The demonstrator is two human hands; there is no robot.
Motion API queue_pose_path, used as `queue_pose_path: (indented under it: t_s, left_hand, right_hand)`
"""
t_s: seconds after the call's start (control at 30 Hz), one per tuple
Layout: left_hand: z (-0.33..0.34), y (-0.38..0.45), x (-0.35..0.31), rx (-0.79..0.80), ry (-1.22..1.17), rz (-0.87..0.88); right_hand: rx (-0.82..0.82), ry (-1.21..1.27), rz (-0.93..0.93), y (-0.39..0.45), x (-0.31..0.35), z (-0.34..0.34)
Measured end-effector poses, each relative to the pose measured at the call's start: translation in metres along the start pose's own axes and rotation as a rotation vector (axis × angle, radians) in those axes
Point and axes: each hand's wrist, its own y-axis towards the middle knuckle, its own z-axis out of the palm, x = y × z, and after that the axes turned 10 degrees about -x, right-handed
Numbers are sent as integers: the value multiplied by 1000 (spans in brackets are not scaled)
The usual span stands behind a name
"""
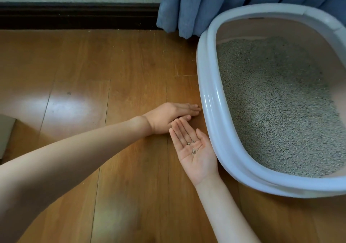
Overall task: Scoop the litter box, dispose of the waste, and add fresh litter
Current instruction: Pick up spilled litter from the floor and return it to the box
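A pale grey litter box with a wide rim stands on the wooden floor at the right, filled with grey litter. My left hand lies on its edge on the floor, fingers straight, fingertips almost at the box's rim. My right hand is held flat and palm up just below it, beside the box. Several loose litter granules lie in that palm.
A blue curtain hangs behind the box. A dark skirting board runs along the wall. Scattered litter crumbs lie on the wooden floor near the wall. A pale object shows at the left edge.
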Motion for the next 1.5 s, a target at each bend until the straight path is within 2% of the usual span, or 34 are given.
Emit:
queue_pose_path:
  t_s: [0.07,0.13,0.2,0.27,0.37,0.5,0.7,0.77,0.9,1.0,1.07,1.13,1.23,1.3,1.37,1.5]
  left_hand:
    - [-9,-5,-5,-90,2,-3]
    - [-23,-8,-6,-350,9,-70]
    - [-41,-13,-5,-611,-36,-257]
    - [-51,-20,0,-691,-87,-426]
    - [-45,-30,11,-549,-47,-509]
    - [-12,-28,10,-455,77,-424]
    - [19,-16,-15,-376,56,-290]
    - [16,-15,-22,-427,-9,-276]
    - [-4,-17,-27,-629,-358,-530]
    - [-16,-22,-22,-650,-433,-651]
    - [-18,-23,-20,-631,-350,-652]
    - [-20,-24,-19,-580,-141,-545]
    - [-26,-25,-15,-354,192,-333]
    - [-27,-27,-11,-234,342,-282]
    - [-23,-28,-9,-205,399,-261]
    - [-14,-23,-11,-271,330,-196]
  right_hand:
    - [-5,0,6,-3,-3,-2]
    - [-8,-4,7,-6,-6,-3]
    - [-16,-9,5,-9,-7,-5]
    - [-23,-9,8,-14,-9,-8]
    - [-32,8,14,-19,-13,-14]
    - [-48,17,9,-25,-17,-18]
    - [-36,7,-3,-31,-16,-18]
    - [-35,14,-8,-31,-15,-18]
    - [-26,35,-10,-32,-12,-19]
    - [-27,52,-15,-30,-12,-19]
    - [-27,61,-11,-29,-12,-19]
    - [-26,61,-6,-28,-13,-19]
    - [-17,51,-8,-29,-12,-20]
    - [-15,47,-12,-29,-11,-20]
    - [-10,53,-18,-29,-10,-20]
    - [3,66,-13,-29,-10,-19]
